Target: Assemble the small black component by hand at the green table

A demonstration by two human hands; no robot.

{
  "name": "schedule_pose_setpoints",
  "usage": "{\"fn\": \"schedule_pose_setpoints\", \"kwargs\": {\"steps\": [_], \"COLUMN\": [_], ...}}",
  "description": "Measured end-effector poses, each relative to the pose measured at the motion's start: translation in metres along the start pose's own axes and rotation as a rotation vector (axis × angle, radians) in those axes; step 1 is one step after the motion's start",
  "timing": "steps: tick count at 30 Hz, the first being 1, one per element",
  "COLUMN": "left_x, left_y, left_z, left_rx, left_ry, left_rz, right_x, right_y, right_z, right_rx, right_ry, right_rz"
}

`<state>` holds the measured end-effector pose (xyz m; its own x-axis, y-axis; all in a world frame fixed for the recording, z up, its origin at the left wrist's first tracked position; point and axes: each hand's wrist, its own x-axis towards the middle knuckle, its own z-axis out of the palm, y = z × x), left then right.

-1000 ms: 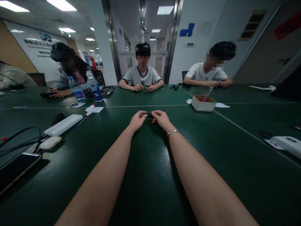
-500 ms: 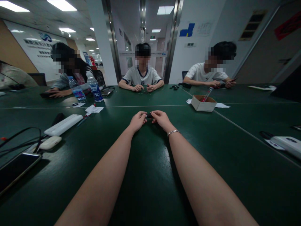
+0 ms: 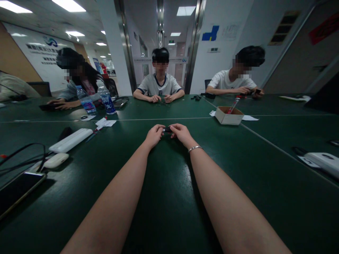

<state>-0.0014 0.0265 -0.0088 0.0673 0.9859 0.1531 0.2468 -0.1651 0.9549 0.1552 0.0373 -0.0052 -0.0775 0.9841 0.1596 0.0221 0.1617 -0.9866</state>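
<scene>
Both arms reach forward over the green table (image 3: 169,197). A small black stick with a silver end (image 3: 167,129) spans the gap between my two hands, just above or on the tabletop; which of these I cannot tell. My left hand (image 3: 155,135) is closed, its fingertips pinching the silver end. On the black end, the thumb and fingers of my right hand (image 3: 181,134) are pinched together. A silver bracelet (image 3: 195,148) circles my right wrist. The fingertips partly hide the stick, so its exact kind does not show.
A white box (image 3: 229,116) stands ahead to the right. Two water bottles (image 3: 107,102) are at the far left. Nearer on the left lie a phone (image 3: 21,190), a white power bank (image 3: 71,140), and cables. Several people sit around the table, one person (image 3: 160,84) directly opposite.
My hands hold nearly the same pose on the stick; a little more of its silver end shows. The person at far right has shifted their hands slightly.
</scene>
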Motion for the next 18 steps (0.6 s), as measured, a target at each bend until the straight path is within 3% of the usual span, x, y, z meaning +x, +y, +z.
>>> {"fn": "schedule_pose_setpoints", "kwargs": {"steps": [18], "left_x": [-0.0001], "left_y": [-0.0046], "left_z": [-0.0009], "left_rx": [0.027], "left_ry": [0.011], "left_rz": [0.053], "right_x": [0.0018], "right_y": [0.0035], "right_z": [-0.0018], "right_rx": [-0.007], "right_ry": [-0.023], "right_rz": [-0.029]}}
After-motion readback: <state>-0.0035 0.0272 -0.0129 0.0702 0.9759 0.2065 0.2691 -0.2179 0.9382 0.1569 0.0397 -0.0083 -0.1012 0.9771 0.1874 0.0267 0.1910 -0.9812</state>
